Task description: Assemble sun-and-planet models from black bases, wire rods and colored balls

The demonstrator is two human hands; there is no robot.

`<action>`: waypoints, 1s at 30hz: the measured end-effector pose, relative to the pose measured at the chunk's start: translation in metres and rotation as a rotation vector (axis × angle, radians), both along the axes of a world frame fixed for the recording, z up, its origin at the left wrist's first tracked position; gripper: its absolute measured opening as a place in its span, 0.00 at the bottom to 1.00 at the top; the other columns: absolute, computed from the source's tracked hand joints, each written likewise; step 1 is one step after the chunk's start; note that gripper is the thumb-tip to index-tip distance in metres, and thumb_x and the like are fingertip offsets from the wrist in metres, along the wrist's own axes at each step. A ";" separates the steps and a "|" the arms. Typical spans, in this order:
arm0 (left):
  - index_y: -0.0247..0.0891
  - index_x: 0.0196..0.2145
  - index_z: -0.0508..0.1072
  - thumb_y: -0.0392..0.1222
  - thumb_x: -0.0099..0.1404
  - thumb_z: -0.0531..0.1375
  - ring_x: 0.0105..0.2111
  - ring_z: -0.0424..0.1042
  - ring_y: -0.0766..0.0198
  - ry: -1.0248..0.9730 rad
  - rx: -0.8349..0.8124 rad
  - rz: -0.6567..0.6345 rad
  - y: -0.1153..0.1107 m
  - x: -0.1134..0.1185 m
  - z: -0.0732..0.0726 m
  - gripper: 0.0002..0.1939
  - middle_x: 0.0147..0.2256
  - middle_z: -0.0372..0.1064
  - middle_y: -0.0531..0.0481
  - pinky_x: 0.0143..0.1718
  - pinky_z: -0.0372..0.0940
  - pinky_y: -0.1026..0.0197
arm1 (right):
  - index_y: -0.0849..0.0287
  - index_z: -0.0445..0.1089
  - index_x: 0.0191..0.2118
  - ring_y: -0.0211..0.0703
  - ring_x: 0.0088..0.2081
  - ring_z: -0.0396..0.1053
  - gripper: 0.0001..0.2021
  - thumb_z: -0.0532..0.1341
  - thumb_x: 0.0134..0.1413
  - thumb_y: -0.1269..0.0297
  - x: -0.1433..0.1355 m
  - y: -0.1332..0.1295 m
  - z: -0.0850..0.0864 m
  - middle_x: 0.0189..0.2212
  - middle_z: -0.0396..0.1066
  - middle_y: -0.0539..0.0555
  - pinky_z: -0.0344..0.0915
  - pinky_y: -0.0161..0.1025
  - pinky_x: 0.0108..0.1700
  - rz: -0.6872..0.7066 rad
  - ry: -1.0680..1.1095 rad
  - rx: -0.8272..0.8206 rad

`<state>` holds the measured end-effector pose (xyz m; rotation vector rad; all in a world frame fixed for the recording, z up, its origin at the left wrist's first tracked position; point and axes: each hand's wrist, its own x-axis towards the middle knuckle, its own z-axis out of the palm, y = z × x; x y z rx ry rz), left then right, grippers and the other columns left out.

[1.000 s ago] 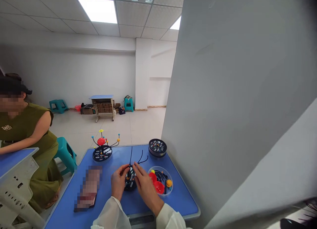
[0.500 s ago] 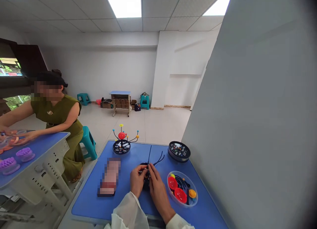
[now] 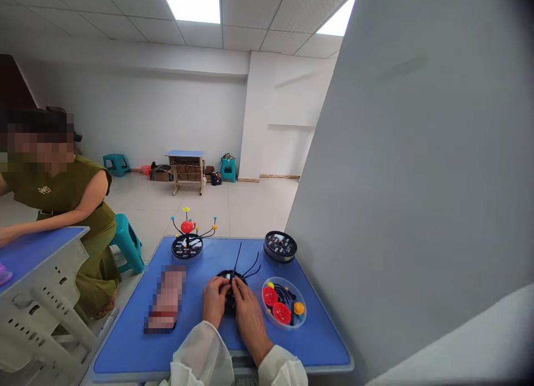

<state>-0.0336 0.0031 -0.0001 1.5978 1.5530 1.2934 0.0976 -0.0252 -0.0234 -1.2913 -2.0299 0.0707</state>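
Observation:
A solar system model base (image 3: 227, 273), round and black, stands on the blue desk partly hidden by my hands. Thin black rods (image 3: 251, 268) rise from its middle, one nearly upright and others curving right. My left hand (image 3: 214, 300) is closed, its fingertips pinching at the foot of the rods. From the other side my right hand (image 3: 250, 315) is closed on the same spot, fingers against the upright rod. The exact contact is hidden by the fingers. Right of my hands, a clear plastic tray (image 3: 267, 318) holds red half-shells, yellow and orange balls and black rods.
A finished-looking planet model (image 3: 187, 228) with coloured balls stands at the desk's back left. At the back right sits another round black base (image 3: 281, 247). A blurred-out flat object (image 3: 166, 300) lies left. A person (image 3: 67, 199) sits at the neighbouring desk; a grey wall (image 3: 400, 208) borders the right.
The view has turned to the right, so everything sits further left in the picture. My hands stay together at the model's rods with little visible change.

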 end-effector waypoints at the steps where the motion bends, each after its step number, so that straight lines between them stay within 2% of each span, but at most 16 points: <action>1: 0.41 0.29 0.80 0.38 0.58 0.58 0.34 0.76 0.55 0.008 0.006 -0.001 0.000 0.000 0.000 0.10 0.31 0.79 0.46 0.40 0.69 0.55 | 0.54 0.57 0.64 0.53 0.58 0.65 0.29 0.51 0.58 0.79 -0.001 -0.002 0.004 0.59 0.65 0.62 0.67 0.53 0.55 -0.010 -0.017 -0.003; 4: 0.41 0.29 0.80 0.42 0.58 0.58 0.35 0.77 0.52 0.026 0.022 0.004 -0.001 0.000 -0.001 0.10 0.32 0.80 0.46 0.41 0.69 0.52 | 0.56 0.58 0.64 0.55 0.57 0.66 0.29 0.50 0.57 0.79 0.003 -0.013 0.019 0.59 0.65 0.63 0.66 0.55 0.54 -0.046 -0.047 -0.003; 6: 0.41 0.30 0.80 0.43 0.58 0.58 0.35 0.77 0.51 0.034 0.030 0.009 -0.001 0.000 -0.002 0.11 0.32 0.80 0.45 0.41 0.70 0.51 | 0.53 0.61 0.62 0.54 0.55 0.68 0.29 0.50 0.56 0.80 0.014 -0.022 0.032 0.58 0.66 0.61 0.65 0.54 0.54 -0.057 -0.053 0.000; 9: 0.40 0.32 0.80 0.45 0.58 0.58 0.36 0.77 0.50 0.045 0.038 0.019 -0.001 -0.001 -0.003 0.12 0.33 0.80 0.44 0.42 0.70 0.49 | 0.49 0.69 0.55 0.54 0.50 0.70 0.26 0.52 0.54 0.79 0.046 -0.032 0.054 0.52 0.73 0.55 0.63 0.52 0.53 -0.069 -0.059 -0.039; 12: 0.38 0.39 0.79 0.45 0.59 0.57 0.40 0.76 0.49 0.059 0.052 0.029 -0.006 -0.001 -0.003 0.15 0.38 0.79 0.42 0.45 0.69 0.47 | 0.54 0.74 0.49 0.56 0.47 0.72 0.19 0.54 0.56 0.76 0.088 -0.032 0.075 0.45 0.77 0.58 0.62 0.53 0.51 -0.193 -0.067 -0.122; 15: 0.37 0.48 0.74 0.46 0.62 0.55 0.45 0.73 0.47 0.078 0.074 0.075 -0.019 0.004 -0.001 0.20 0.44 0.75 0.39 0.48 0.67 0.43 | 0.56 0.76 0.45 0.53 0.43 0.73 0.19 0.51 0.58 0.75 0.121 -0.025 0.087 0.41 0.79 0.58 0.65 0.49 0.46 -0.183 -0.093 -0.164; 18: 0.39 0.50 0.72 0.46 0.65 0.53 0.48 0.71 0.47 0.153 0.181 0.074 -0.039 0.021 0.002 0.19 0.45 0.74 0.40 0.50 0.66 0.41 | 0.51 0.77 0.43 0.49 0.43 0.73 0.18 0.54 0.56 0.76 0.132 -0.019 0.091 0.42 0.79 0.53 0.66 0.42 0.43 -0.074 -0.136 -0.198; 21: 0.43 0.47 0.73 0.41 0.67 0.52 0.47 0.72 0.51 0.306 0.346 -0.105 -0.059 0.048 0.006 0.14 0.46 0.74 0.43 0.51 0.67 0.45 | 0.48 0.79 0.40 0.49 0.45 0.73 0.14 0.61 0.53 0.73 0.132 -0.017 0.088 0.44 0.78 0.52 0.65 0.40 0.43 -0.001 -0.190 -0.217; 23: 0.46 0.48 0.73 0.38 0.67 0.53 0.49 0.71 0.53 0.432 0.409 -0.250 -0.068 0.064 0.009 0.15 0.49 0.73 0.45 0.50 0.69 0.47 | 0.50 0.80 0.36 0.50 0.44 0.73 0.11 0.62 0.52 0.71 0.132 -0.017 0.086 0.43 0.79 0.53 0.65 0.42 0.43 -0.015 -0.214 -0.220; 25: 0.48 0.48 0.74 0.35 0.66 0.53 0.51 0.70 0.53 0.540 0.446 -0.337 -0.072 0.076 0.009 0.16 0.52 0.72 0.47 0.50 0.69 0.46 | 0.52 0.79 0.32 0.51 0.42 0.72 0.10 0.61 0.53 0.72 0.137 -0.017 0.083 0.40 0.79 0.55 0.64 0.43 0.43 -0.062 -0.226 -0.222; 30: 0.46 0.45 0.75 0.34 0.65 0.55 0.52 0.70 0.52 0.648 0.439 -0.355 -0.069 0.083 0.005 0.14 0.50 0.75 0.48 0.52 0.68 0.44 | 0.54 0.77 0.26 0.51 0.40 0.71 0.14 0.58 0.54 0.76 0.152 -0.019 0.083 0.33 0.79 0.57 0.62 0.44 0.43 -0.145 -0.230 -0.237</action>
